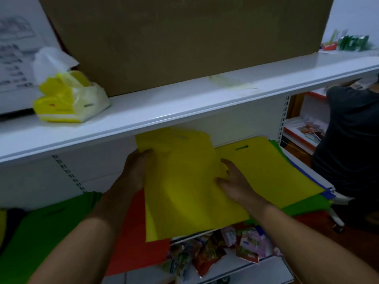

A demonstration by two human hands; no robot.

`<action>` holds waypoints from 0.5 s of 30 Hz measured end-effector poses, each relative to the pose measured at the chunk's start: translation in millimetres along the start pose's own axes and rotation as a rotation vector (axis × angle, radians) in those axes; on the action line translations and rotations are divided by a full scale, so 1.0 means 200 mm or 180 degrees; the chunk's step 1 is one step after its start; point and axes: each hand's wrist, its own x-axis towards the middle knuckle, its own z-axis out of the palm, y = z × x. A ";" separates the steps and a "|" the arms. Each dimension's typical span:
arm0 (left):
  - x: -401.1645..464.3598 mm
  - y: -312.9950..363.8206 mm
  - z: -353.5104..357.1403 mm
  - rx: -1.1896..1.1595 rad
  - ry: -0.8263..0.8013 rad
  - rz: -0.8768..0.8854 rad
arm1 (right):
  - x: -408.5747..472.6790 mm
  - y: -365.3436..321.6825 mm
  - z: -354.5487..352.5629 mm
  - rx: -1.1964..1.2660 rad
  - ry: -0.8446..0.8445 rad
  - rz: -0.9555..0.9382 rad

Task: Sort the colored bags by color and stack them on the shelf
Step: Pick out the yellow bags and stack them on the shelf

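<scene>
While the left hand (136,171) grips the yellow bag's (184,191) left edge and the right hand (233,181) presses it with fingers relaxed, sorting appears underway; next, square it onto the yellow stack (276,167) on the shelf (331,189).

I see white upper shelf (164,111) carrying cardboard box (184,37), yellow packet (67,99); lower shelf (331,188) bearing mixed bag pile (287,171).

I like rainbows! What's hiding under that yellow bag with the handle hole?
Under the yellow bag, green and blue bag edges peek out. How many lie beneath stays covered.
</scene>
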 end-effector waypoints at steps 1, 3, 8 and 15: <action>0.00 0.01 -0.08 0.0249 0.0161 0.0079 | -0.01 -0.03 0.05 -0.0220 0.0067 -0.0155; -0.03 0.01 -0.23 0.0765 0.0365 0.0311 | -0.05 -0.08 0.14 -0.0519 0.0085 -0.0355; -0.12 -0.01 -0.56 0.1151 0.0793 0.0473 | -0.14 -0.18 0.40 -0.0690 -0.0225 -0.0652; -0.40 0.03 -0.96 0.1331 0.1154 0.0604 | -0.22 -0.38 0.78 -0.0723 -0.0658 -0.0881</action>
